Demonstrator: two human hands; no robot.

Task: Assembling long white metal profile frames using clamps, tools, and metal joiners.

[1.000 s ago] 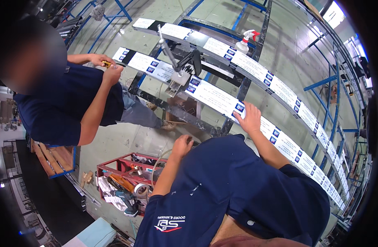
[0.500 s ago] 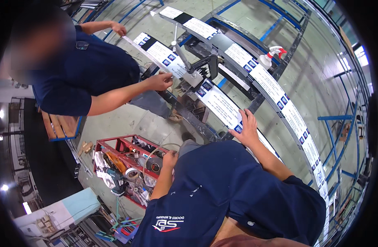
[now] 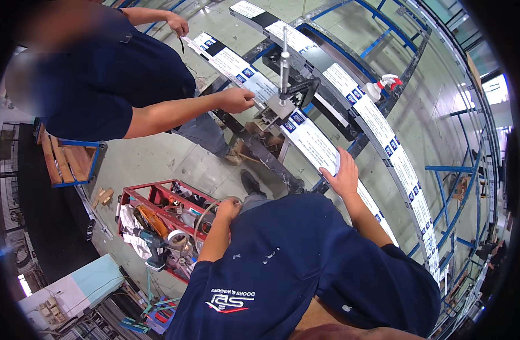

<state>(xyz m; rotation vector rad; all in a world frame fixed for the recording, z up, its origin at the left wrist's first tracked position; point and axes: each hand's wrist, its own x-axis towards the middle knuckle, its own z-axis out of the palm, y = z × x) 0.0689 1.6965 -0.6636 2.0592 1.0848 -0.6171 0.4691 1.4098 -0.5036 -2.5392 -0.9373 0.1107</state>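
Observation:
My right hand (image 3: 343, 172) lies with fingers stretched out on a long profile covered in white printed film (image 3: 312, 140), thumb at its near edge. My left hand (image 3: 230, 208) is down beside my grey trouser leg, its fingers curled; whether anything is in them is hidden. Further along the same profile stands a metal clamp-like device (image 3: 284, 76) with an upright rod and a block at its base. Across from me at the left, a co-worker (image 3: 110, 79) holds a pale measuring strip (image 3: 223, 69) along the profile's edge with both hands.
A second film-covered profile (image 3: 379, 127) runs parallel on the dark frame stand. On it stands a white spray bottle with a red trigger (image 3: 374, 90). At my left is a red tool cart (image 3: 152, 191) with a drill (image 3: 150, 245) and tape rolls. Blue metal racks (image 3: 450, 168) stand at the right.
The co-worker's measuring strip now runs closer along the profile's edge, with both their hands shifted. My view has turned slightly. My right hand keeps its place on the profile.

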